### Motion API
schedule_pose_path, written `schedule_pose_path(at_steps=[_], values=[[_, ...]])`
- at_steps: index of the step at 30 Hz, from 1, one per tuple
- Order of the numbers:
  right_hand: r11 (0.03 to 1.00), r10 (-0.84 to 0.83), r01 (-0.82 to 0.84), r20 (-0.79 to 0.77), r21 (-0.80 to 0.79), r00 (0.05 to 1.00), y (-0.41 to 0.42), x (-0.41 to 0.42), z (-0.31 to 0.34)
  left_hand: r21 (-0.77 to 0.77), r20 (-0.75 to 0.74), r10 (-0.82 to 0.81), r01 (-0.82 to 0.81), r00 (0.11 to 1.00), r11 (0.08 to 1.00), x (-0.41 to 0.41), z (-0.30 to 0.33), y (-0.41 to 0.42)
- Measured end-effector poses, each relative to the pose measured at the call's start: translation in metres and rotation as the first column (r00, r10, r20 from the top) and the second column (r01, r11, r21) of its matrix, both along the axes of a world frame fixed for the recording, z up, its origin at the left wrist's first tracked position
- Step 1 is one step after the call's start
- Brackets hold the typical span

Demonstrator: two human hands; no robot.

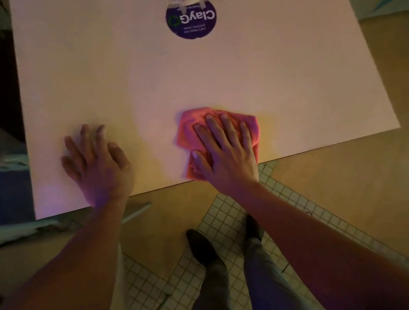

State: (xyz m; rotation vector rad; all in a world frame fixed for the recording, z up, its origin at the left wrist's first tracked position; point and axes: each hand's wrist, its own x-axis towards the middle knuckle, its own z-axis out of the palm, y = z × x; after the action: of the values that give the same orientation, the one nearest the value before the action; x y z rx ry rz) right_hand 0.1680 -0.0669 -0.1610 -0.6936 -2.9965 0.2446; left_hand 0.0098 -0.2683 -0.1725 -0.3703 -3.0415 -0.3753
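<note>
I judged wiping underway: right hand [224,148], fingers spread, pressed the pink cloth [250,125] on the tabletop [185,81]; left hand [98,162], fingers spread, braced; next, a sweeping stroke.

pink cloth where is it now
In the head view the pink cloth lies on the white table near its front edge, right of centre, under the right hand, with the left hand to its left.

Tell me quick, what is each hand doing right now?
Left hand: open, flat on the white square tabletop, holding nothing.
Right hand: open, pressing flat on the crumpled pink cloth.
</note>
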Motion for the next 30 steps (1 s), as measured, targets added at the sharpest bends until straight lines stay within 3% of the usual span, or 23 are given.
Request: schedule_pose_path(at_steps=[5, 9, 13, 20, 30], values=[[0.996, -0.09, 0.09, 0.03, 0.012, 0.995, 0.046, 0.035, 0.0, 0.016, -0.037, -0.129, 0.129, 0.991, 0.991, 0.014, 0.007, 0.022], [0.982, -0.186, 0.184, 0.053, 0.029, 0.981, 0.087, 0.056, 0.001, 0.074, -0.074, -0.251, 0.256, 0.965, 0.964, 0.035, 0.012, 0.091], [0.958, -0.285, 0.282, 0.067, 0.056, 0.956, 0.13, 0.076, 0.0, 0.087, -0.015, -0.309, 0.309, 0.951, 0.947, 0.048, 0.011, 0.165], [0.888, -0.456, 0.451, 0.046, 0.085, 0.889, 0.209, 0.098, -0.005, 0.001, 0.101, -0.147, 0.148, 0.984, 0.989, 0.058, -0.002, 0.252], [0.866, -0.498, 0.494, 0.033, 0.078, 0.867, 0.323, 0.057, -0.009, -0.084, 0.091, -0.114, 0.122, 0.989, 0.989, 0.052, -0.002, 0.283]])
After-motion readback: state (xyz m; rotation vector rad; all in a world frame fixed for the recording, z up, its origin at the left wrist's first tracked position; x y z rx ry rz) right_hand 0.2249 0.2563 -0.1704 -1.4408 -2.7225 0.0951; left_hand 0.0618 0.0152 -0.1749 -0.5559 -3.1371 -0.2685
